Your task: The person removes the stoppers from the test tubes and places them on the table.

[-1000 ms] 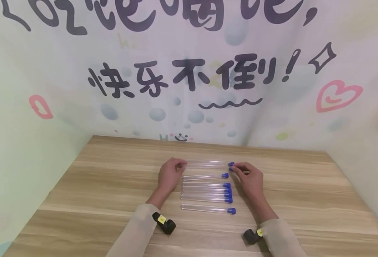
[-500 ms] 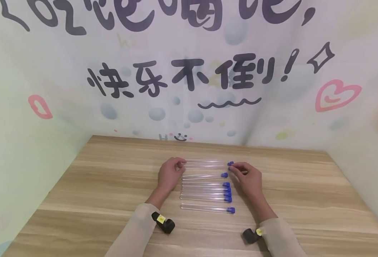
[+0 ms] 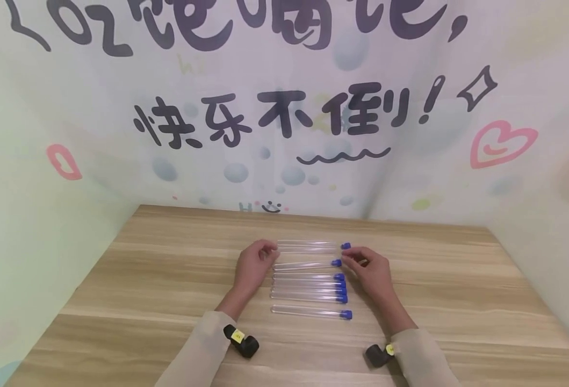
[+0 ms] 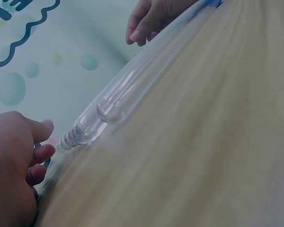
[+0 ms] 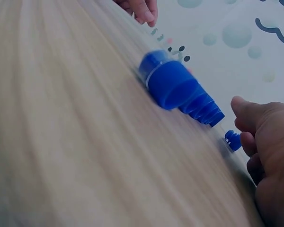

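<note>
Two uncapped clear test tubes (image 3: 308,249) lie side by side at the far end of a row. My left hand (image 3: 256,264) pinches at their rounded left ends; in the left wrist view its thumb and curled fingers (image 4: 43,152) are right by the tube ends. Off the open right ends, my right hand (image 3: 370,270) pinches a small blue cap, largely hidden by its fingertips in the head view. Another loose blue cap (image 3: 345,246) lies just beyond those fingertips. Blue also shows beside the fingers (image 5: 248,142) in the right wrist view.
Several test tubes with blue caps (image 3: 341,284) lie nearer me, parallel, caps to the right. The nearest capped tube (image 3: 308,311) lies a little apart. A printed cloth wall (image 3: 216,177) rises behind the wooden table (image 3: 168,247).
My right hand has shifted slightly left toward the open tube ends, and the cap at its fingertips is now hidden in the head view. The left hand stays at the rounded ends.
</note>
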### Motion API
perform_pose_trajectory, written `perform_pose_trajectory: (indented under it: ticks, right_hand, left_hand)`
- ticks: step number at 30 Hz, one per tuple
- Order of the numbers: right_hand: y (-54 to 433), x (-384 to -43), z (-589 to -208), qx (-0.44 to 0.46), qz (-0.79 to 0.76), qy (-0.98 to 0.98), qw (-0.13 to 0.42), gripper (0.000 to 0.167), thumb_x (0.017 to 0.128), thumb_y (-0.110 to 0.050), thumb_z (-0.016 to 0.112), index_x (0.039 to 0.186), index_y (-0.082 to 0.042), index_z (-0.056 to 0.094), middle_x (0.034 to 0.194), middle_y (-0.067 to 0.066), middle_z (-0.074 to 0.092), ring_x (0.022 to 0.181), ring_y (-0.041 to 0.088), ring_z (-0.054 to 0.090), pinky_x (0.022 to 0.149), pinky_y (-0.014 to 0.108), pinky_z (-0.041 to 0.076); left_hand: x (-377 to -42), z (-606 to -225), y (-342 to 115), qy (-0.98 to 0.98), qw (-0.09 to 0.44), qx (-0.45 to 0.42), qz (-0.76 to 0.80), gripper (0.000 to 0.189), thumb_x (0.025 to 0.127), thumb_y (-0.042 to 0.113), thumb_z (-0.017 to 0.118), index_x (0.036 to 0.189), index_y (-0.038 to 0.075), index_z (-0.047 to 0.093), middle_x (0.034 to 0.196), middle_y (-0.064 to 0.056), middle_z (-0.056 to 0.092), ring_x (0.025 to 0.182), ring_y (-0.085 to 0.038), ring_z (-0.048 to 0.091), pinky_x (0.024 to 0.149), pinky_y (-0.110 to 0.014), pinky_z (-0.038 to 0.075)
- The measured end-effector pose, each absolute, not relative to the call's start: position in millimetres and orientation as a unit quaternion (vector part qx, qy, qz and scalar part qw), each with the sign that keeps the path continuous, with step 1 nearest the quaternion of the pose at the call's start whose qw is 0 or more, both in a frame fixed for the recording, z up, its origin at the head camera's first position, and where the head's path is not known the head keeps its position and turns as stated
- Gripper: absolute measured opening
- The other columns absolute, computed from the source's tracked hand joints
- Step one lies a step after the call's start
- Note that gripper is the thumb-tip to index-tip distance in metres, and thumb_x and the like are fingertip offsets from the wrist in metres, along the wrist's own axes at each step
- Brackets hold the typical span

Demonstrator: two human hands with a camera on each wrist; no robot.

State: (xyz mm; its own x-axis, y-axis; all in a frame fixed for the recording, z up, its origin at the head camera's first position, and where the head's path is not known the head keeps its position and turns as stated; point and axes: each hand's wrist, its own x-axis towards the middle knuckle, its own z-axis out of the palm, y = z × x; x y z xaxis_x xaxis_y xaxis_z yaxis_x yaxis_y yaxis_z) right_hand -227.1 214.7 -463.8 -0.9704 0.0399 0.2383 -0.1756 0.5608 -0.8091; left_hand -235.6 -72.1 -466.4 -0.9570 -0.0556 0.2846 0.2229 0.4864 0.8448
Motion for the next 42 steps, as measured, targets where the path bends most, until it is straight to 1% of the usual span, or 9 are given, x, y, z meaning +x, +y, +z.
perform_pose_trajectory:
  ticks: [3,8,15,20,24,32,42]
  right_hand:
    - [216,-226,-463,0.061,0.455,-0.881,0.109,0.018,0.086,-0.023,0.073,0.102,-0.016,0.072,0.090,-0.002,0.065,0.081,0.016,0.056,0.070,0.026,0.047]
    - [217,-223,-462,0.091,0.439,-0.889,0.091,0.019,0.084,-0.018,0.075,0.103,-0.014,0.073,0.086,-0.002,0.063,0.076,0.017,0.054,0.066,0.026,0.046]
    - [218,-223,-464,0.111,0.400,-0.906,0.089,0.023,0.084,-0.016,0.075,0.107,-0.012,0.072,0.086,-0.003,0.061,0.076,0.014,0.053,0.065,0.025,0.045]
    - [218,-224,-465,0.119,0.388,-0.909,0.094,0.019,0.084,-0.014,0.074,0.102,-0.012,0.073,0.082,-0.003,0.057,0.072,0.015,0.050,0.062,0.026,0.042]
    - [217,-223,-464,0.127,0.398,-0.903,0.094,0.015,0.085,-0.013,0.073,0.100,-0.013,0.072,0.083,-0.003,0.058,0.073,0.015,0.051,0.063,0.026,0.043]
    - [216,-223,-463,0.139,0.410,-0.893,0.125,0.016,0.088,-0.011,0.069,0.104,-0.014,0.067,0.089,-0.003,0.061,0.077,0.014,0.056,0.067,0.028,0.048]
    - [216,-221,-462,0.140,0.429,-0.885,0.117,0.012,0.092,-0.012,0.064,0.104,-0.015,0.066,0.090,-0.003,0.065,0.080,0.015,0.059,0.069,0.029,0.050]
  left_hand:
    - [-230,-465,-73,-0.855,0.122,-0.056,-0.501,0.007,0.085,0.018,0.073,0.091,0.015,0.068,0.083,0.005,0.061,0.074,-0.014,0.053,0.067,-0.031,0.047]
    - [-225,-464,-76,-0.858,0.093,-0.065,-0.501,0.007,0.084,0.017,0.074,0.089,0.016,0.069,0.083,0.006,0.061,0.075,-0.014,0.052,0.068,-0.031,0.046]
    - [-223,-465,-77,-0.862,0.076,-0.084,-0.494,0.011,0.081,0.018,0.077,0.089,0.015,0.070,0.083,0.006,0.062,0.072,-0.012,0.053,0.066,-0.029,0.046]
    - [-223,-463,-75,-0.869,0.073,-0.088,-0.482,0.009,0.082,0.020,0.077,0.087,0.016,0.071,0.084,0.007,0.062,0.074,-0.012,0.055,0.068,-0.030,0.047]
    - [-224,-464,-76,-0.872,0.074,-0.090,-0.475,0.006,0.083,0.020,0.076,0.086,0.017,0.072,0.084,0.007,0.062,0.075,-0.010,0.055,0.069,-0.030,0.048]
    - [-224,-465,-77,-0.873,0.075,-0.084,-0.475,0.012,0.085,0.023,0.074,0.094,0.016,0.072,0.084,0.006,0.061,0.073,-0.013,0.053,0.066,-0.030,0.046]
    - [-223,-465,-77,-0.872,0.081,-0.099,-0.472,0.015,0.085,0.025,0.073,0.095,0.014,0.073,0.086,0.004,0.062,0.074,-0.011,0.052,0.067,-0.030,0.046]
